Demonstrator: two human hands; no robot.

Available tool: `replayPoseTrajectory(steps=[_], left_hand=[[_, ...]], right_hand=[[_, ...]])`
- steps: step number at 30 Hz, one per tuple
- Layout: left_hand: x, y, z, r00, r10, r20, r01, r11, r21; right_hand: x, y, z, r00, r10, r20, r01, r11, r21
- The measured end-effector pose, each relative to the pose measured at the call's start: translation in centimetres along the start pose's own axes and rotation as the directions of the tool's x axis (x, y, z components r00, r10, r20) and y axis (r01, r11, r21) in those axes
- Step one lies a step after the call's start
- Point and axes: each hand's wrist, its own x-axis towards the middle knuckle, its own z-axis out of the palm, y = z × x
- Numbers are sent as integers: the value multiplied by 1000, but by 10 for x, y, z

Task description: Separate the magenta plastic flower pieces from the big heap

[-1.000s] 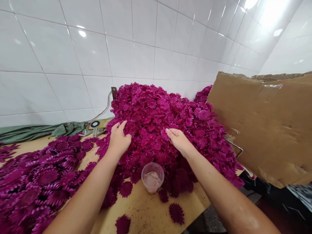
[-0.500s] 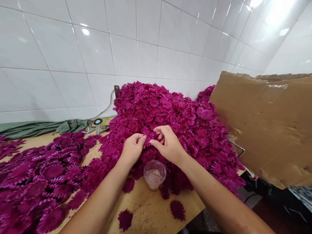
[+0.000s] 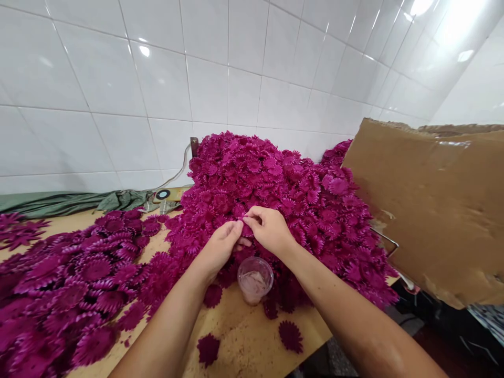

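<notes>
My left hand [image 3: 225,242] and my right hand [image 3: 271,231] meet in front of a tall heap of magenta artificial flowers [image 3: 271,168]. Between their fingertips is a magenta flower piece [image 3: 247,230], partly hidden by the fingers. The left thumb and forefinger pinch it from one side, the right thumb and fingers from the other. Just below the hands stands a clear plastic cup [image 3: 241,287] with a pale pinkish substance in it. A loose dark magenta flower [image 3: 208,349] lies on the table at the front, and a similar flower [image 3: 290,336] lies further right.
More magenta flowers [image 3: 94,268] spread over the yellowish tabletop [image 3: 244,336] at left. A green cloth [image 3: 71,203] and a yellow device with a round dial [image 3: 169,194] lie by the white tiled wall [image 3: 157,89]. A large cardboard piece [image 3: 433,210] stands at right.
My right fingers, spread before, have closed in to a pinch on the flower piece. My left hand has turned slightly, its lower fingers now showing. The view has shifted a little.
</notes>
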Motion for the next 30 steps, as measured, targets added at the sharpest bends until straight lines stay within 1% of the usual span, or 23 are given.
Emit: replayPoseTrajectory(steps=[1, 3, 6, 8, 9, 11, 12, 13, 14, 16, 17, 18, 19, 20, 21, 22, 24, 26, 28, 30], left_hand=[[-1, 0, 1, 1000, 13, -6, -13, 1000, -10], [-1, -1, 2, 998, 43, -52, -43, 999, -7], [-4, -2, 1, 993, 40, -111, -34, 998, 50], [-8, -2, -1, 988, 67, -143, -50, 992, 115], [-10, -2, -3, 984, 87, -157, -65, 988, 140], [-15, -1, -8, 979, 99, -178, -70, 984, 164], [-16, -1, -10, 978, 87, -189, -56, 985, 162], [-17, 0, -13, 977, 66, -202, -35, 988, 153], [-17, 0, -15, 975, 43, -218, -12, 990, 141], [-16, 1, -16, 968, 14, -252, 17, 993, 121], [-15, 0, -16, 966, 8, -257, 23, 993, 115], [-13, 0, -15, 967, 4, -254, 25, 994, 110], [-12, -1, -13, 969, 4, -246, 23, 994, 105], [-12, -2, -12, 972, 6, -235, 17, 995, 98], [-11, -4, -10, 975, 9, -221, 10, 996, 86], [-12, -5, -9, 978, 8, -208, 7, 997, 72], [-15, -8, -10, 983, -5, -181, 12, 999, 38], [-18, -10, -11, 989, -10, -151, 12, 1000, 11], [-20, -10, -12, 990, 25, -141, -24, 1000, 6], [-22, -9, -11, 984, 78, -162, -73, 997, 36]], right_hand=[[-1, -1, 1, 1000, -12, -29, 10, 997, -70], [-3, -3, 4, 998, -46, -51, 38, 988, -150], [2, 0, 4, 993, -73, -90, 59, 987, -148], [14, 8, -2, 981, -22, -193, 6, 996, -84], [22, 14, -8, 965, 24, -263, -39, 998, -50], [37, 26, -20, 906, 130, -403, -149, 989, -15], [41, 31, -26, 897, 163, -410, -188, 982, -21], [44, 34, -29, 899, 171, -403, -205, 978, -42], [43, 35, -31, 911, 158, -381, -199, 977, -71], [33, 29, -27, 954, 82, -287, -119, 986, -115], [26, 24, -22, 977, 50, -208, -71, 993, -95], [18, 18, -16, 994, 25, -107, -30, 999, -43], [10, 11, -9, 1000, 11, 9, -11, 999, 42], [4, 5, -2, 994, 2, 111, -17, 991, 132], [-1, 0, 4, 984, -6, 181, -33, 977, 211], [-4, -4, 9, 975, -9, 223, -53, 961, 272], [-7, -8, 14, 968, -7, 249, -80, 938, 336], [-5, -11, 16, 971, 17, 240, -100, 935, 339], [-4, -14, 17, 977, 45, 207, -107, 948, 298], [-1, -15, 19, 989, 41, 142, -71, 974, 215]])
